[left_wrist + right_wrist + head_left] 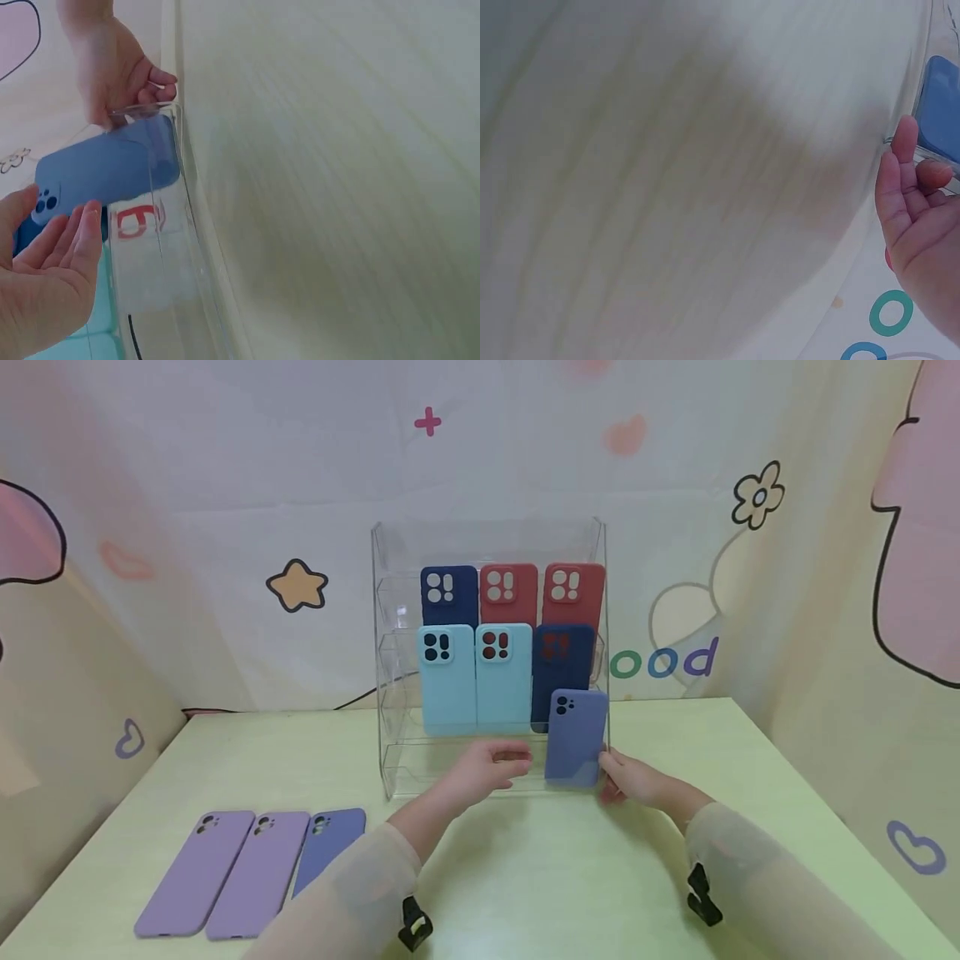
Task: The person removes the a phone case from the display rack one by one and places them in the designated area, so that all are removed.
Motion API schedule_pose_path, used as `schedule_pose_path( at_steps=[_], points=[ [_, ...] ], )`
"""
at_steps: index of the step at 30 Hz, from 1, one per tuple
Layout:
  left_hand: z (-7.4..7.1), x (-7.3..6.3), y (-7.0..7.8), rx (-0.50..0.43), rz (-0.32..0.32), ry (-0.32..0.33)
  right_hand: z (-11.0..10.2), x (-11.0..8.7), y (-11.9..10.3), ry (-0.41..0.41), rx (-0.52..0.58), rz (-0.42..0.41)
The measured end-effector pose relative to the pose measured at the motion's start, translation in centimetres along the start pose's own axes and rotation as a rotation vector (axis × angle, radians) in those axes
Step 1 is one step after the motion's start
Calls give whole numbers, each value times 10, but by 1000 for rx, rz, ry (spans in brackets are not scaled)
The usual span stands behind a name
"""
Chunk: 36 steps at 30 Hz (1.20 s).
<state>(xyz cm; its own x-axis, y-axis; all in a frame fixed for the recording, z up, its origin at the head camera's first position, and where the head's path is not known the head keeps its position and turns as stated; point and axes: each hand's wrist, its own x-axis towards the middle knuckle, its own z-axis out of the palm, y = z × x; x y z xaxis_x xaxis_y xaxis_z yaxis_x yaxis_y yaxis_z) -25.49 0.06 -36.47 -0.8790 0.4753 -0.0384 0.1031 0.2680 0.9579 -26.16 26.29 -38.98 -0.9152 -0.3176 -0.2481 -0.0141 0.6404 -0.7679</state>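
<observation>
A blue-purple phone case (pixel 576 739) stands in the lowest tier of a clear acrylic display rack (pixel 390 777), at its right end. My left hand (pixel 491 768) is just left of this case, fingers loosely bent with nothing between them. In the left wrist view, the fingertips of the left hand (pixel 52 270) are close to the case's camera end; I cannot tell whether they touch it. Beside the rack's lower right corner is my right hand (pixel 630 777), its thumb at the clear side edge. Extended fingers of the right hand (pixel 922 217) show in the right wrist view.
Higher tiers hold light-blue cases (pixel 447 693), dark-blue cases (pixel 562 681) and red cases (pixel 510 597). On the table's left lie two lilac cases (pixel 197 872) and a blue-purple case (pixel 330 843), partly behind the left sleeve. A patterned curtain (pixel 225 443) hangs behind.
</observation>
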Motion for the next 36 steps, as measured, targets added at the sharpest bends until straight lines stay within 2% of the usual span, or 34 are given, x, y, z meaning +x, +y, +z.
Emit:
schedule_pose_path(
  at_steps=[4, 9, 13, 22, 28, 33, 36],
  points=[
    [14, 15, 2, -16, 13, 45, -2, -1, 2, -13, 16, -13],
    [27, 29, -2, -84, 44, 107, -4, 0, 5, -34, 2, -58],
    [32, 33, -2, -96, 64, 127, -1, 2, 2, -2, 0, -22],
    [37, 38, 1, -77, 55, 203, 3, 4, 0, 32, -10, -2],
    [42, 47, -3, 3, 80, 261, 3, 5, 4, 36, -2, -16],
    [43, 47, -4, 67, 82, 232, 3, 3, 3, 22, -9, -28],
    [39, 44, -2, 39, 114, 214, 1, 2, 0, 7, -24, -34]
  ],
)
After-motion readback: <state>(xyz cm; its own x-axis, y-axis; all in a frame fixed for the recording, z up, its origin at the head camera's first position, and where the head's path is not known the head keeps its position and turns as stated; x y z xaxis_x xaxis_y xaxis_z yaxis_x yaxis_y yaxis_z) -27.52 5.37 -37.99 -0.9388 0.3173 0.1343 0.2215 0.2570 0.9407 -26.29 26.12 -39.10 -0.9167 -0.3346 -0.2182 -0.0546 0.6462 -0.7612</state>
